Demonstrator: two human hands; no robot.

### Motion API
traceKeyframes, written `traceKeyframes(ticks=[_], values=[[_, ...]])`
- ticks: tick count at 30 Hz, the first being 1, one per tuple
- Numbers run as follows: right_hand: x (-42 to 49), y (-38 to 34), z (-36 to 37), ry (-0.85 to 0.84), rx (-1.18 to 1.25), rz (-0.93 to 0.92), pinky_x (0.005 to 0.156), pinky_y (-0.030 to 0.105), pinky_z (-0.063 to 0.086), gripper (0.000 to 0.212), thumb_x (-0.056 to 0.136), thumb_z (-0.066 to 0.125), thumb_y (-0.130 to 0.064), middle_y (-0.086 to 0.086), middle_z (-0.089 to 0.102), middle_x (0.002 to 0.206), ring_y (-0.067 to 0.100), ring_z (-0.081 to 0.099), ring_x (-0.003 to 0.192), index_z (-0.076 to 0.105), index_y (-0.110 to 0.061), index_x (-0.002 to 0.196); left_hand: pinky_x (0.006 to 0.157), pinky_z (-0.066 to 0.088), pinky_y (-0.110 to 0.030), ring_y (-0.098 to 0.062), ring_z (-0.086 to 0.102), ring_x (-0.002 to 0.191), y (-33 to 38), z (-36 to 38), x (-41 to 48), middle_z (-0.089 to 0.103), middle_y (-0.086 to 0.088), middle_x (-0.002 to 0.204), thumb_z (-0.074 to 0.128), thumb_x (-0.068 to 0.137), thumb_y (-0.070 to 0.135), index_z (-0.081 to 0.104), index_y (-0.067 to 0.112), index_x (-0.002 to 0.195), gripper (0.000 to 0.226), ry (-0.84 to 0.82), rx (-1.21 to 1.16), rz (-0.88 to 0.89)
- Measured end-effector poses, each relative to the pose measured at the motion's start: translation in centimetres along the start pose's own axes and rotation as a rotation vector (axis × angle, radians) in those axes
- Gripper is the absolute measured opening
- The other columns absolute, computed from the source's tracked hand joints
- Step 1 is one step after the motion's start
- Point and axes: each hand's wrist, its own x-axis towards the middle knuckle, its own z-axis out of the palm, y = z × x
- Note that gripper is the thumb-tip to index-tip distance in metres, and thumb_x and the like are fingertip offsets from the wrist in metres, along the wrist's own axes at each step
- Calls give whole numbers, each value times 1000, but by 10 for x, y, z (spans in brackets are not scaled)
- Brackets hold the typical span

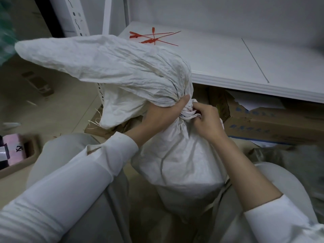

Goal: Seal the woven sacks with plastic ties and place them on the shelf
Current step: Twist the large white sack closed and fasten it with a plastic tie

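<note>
Beside smooth white shelf [228, 55], crinkled woven sack [178, 160], left hand [163, 114] gripping neck

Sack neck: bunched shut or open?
Bunched shut: the left hand grips the gathered neck of the sack; the right hand pinches it. Fastened or not: cannot tell.

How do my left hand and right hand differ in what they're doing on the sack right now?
The left hand wraps round the gathered neck of the woven sack, while the right hand only pinches at it with curled fingertips. The left sleeve reaches the wrist; the right sleeve sits further up the forearm. Both hands hold the same neck.
</note>
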Motion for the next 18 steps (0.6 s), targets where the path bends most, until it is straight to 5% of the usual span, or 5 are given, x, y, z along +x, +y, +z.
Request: traceKeyframes(ticks=[7, 10, 15, 18], values=[[1, 29, 1, 19, 0, 39, 58, 41, 43, 15, 74, 51, 11, 11, 59, 67, 31, 56, 70, 60, -2, 72, 108, 37, -24, -2, 50, 119, 5, 3, -3, 59, 14, 124, 69, 84, 45, 62, 25, 121, 42, -152, 63, -19], [0, 29, 1, 17, 38, 28, 58, 43, 44, 15, 77, 52, 11, 12, 59, 67, 32, 55, 70, 60, -1, 73, 109, 39, -30, -4, 52, 121, 6, 3, -3, 61, 9, 125, 70, 82, 47, 63, 21, 121, 48, -86, 42, 2], [-4, 17, -10, -19, 143, -97, 66, 36, 49, 32, 74, 44, 19, 9, 64, 79, 23, 61, 77, 67, -1, 85, 103, 39, -15, 5, 54, 110, 14, -1, -5, 61, 18, 115, 71, 84, 41, 64, 24, 114, 36, -25, -18, 12], [-2, 14, -17, 37, 120, -169, 86, 27, 50, 47, 72, 44, 21, 6, 70, 104, 15, 64, 100, 71, -3, 103, 100, 36, -11, 6, 51, 109, 19, -1, -5, 58, 17, 115, 70, 87, 34, 59, 28, 112, 28, 13, -67, -23]])
